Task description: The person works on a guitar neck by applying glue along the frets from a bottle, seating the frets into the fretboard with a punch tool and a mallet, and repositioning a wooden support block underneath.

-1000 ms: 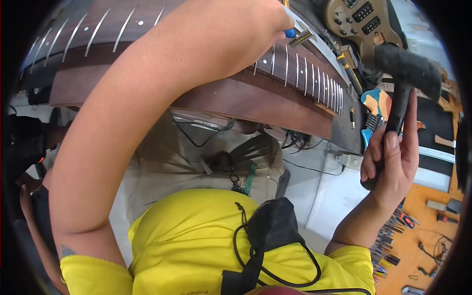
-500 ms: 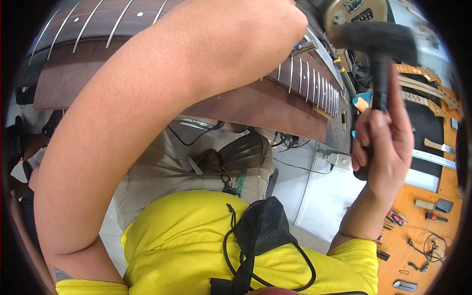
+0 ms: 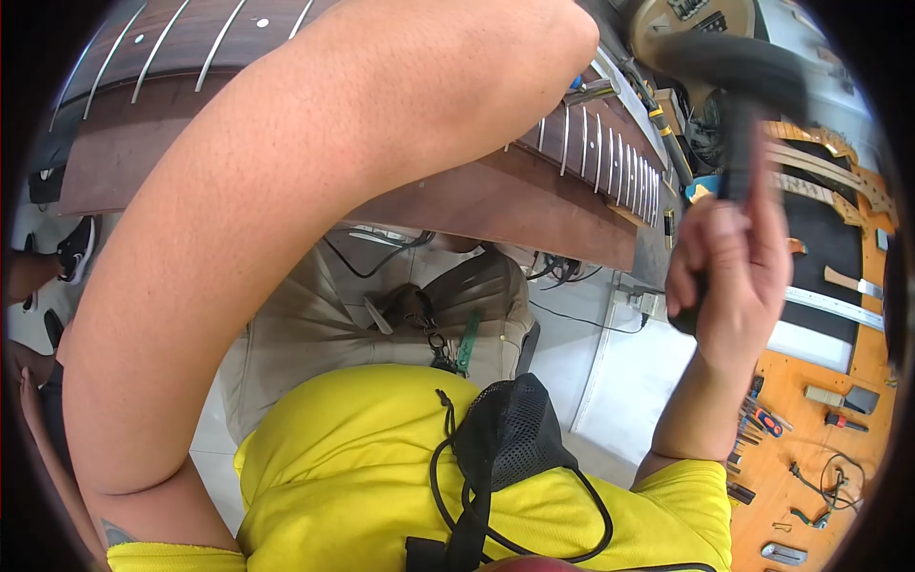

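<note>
My right hand (image 3: 734,262) is closed round the dark handle of a hammer (image 3: 734,67), raised at the right; the hammer's head is smeared by motion. My left forearm reaches across a long dark fretboard (image 3: 229,43) with metal frets and dot inlays. At its far end, my left hand (image 3: 564,43) is bent away over the fretboard, its fingers hidden. A short metal piece (image 3: 593,91) sticks out just below that hand; what it belongs to is hidden. Under the fretboard lies a brown board (image 3: 496,200).
An orange workbench (image 3: 810,381) at the right holds several guitar necks (image 3: 810,186), a steel ruler (image 3: 834,307) and hand tools. A guitar body (image 3: 658,24) lies at the top. Another person's foot in a black shoe (image 3: 76,250) shows at the left.
My right hand and the hammer have shifted slightly to the left. My left arm has hardly moved. At the left edge, the other person's legs and shoe have changed position.
</note>
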A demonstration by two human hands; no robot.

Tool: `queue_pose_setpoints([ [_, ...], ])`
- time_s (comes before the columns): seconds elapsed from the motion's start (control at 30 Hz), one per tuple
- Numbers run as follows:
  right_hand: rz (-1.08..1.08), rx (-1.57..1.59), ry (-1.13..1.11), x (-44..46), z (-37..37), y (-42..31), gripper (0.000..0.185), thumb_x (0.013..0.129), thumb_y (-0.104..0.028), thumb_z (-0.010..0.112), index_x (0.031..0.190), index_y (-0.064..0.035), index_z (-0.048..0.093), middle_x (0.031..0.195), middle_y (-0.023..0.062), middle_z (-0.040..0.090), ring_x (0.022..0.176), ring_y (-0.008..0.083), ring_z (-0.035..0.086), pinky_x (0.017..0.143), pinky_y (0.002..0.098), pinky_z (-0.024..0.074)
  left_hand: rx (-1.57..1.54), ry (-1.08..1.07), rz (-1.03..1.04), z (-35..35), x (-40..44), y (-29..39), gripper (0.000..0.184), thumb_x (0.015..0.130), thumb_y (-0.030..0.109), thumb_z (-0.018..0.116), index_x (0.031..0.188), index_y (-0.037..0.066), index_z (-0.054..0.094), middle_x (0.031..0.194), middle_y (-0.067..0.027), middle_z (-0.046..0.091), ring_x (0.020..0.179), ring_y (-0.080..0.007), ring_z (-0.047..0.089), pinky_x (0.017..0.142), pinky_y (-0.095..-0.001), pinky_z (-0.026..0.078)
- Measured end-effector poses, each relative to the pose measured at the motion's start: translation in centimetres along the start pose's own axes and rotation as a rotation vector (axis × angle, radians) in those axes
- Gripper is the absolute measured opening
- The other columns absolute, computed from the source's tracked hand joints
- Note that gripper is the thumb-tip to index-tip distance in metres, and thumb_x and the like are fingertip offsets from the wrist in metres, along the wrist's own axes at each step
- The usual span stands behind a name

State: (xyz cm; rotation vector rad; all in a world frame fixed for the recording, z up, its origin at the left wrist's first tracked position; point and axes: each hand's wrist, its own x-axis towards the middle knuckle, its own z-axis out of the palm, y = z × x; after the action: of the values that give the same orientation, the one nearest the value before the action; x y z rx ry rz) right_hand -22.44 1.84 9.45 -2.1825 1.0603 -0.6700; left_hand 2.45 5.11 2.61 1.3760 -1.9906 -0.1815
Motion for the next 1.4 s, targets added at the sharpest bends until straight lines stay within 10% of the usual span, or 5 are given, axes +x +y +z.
queue_pose_setpoints([
  [0.93, 0.152, 0.176, 0.178, -3.8, -3.3, 0.8, 0.089, 0.092, -0.011, 0.072, 0.164, -0.0002, 0.021, 0.072, 0.0036, 0.060, 0.044, 0.0060, 0.043, 0.041, 0.0219, 0.0342, 0.120, -0.075, 0.055, 2.0, 2.2, -0.3, 0.017, 0.092, 0.008, 0.058, 0.100, -0.003, 0.070, 0.101, -0.0221, 0.066, 0.098, -0.0386, 0.068, 0.085, -0.0443, 0.056],
  [1.1, 0.347, 0.206, 0.281, -4.9, -4.0, 5.1, 0.052, 0.093, -0.010, 0.072, 0.138, 0.0028, 0.051, 0.070, -0.0004, 0.051, 0.043, 0.0074, 0.044, 0.039, 0.0236, 0.0380, 0.090, 0.586, 0.187, 3.4, 1.4, -2.5, 0.019, 0.094, 0.013, 0.064, 0.107, -0.001, 0.069, 0.096, -0.0190, 0.067, 0.088, -0.0399, 0.067, 0.078, -0.0470, 0.055],
  [1.4, 0.452, 0.449, 0.418, -7.6, -3.8, 10.8, 0.021, 0.099, -0.014, 0.068, 0.108, -0.0068, 0.051, 0.069, -0.0011, 0.048, 0.051, 0.0083, 0.046, 0.046, 0.0260, 0.0428, 0.270, 0.392, -0.176, -5.8, -9.6, -3.3, 0.023, 0.102, 0.011, 0.055, 0.119, -0.004, 0.061, 0.106, -0.0195, 0.066, 0.095, -0.0371, 0.064, 0.086, -0.0411, 0.051],
])
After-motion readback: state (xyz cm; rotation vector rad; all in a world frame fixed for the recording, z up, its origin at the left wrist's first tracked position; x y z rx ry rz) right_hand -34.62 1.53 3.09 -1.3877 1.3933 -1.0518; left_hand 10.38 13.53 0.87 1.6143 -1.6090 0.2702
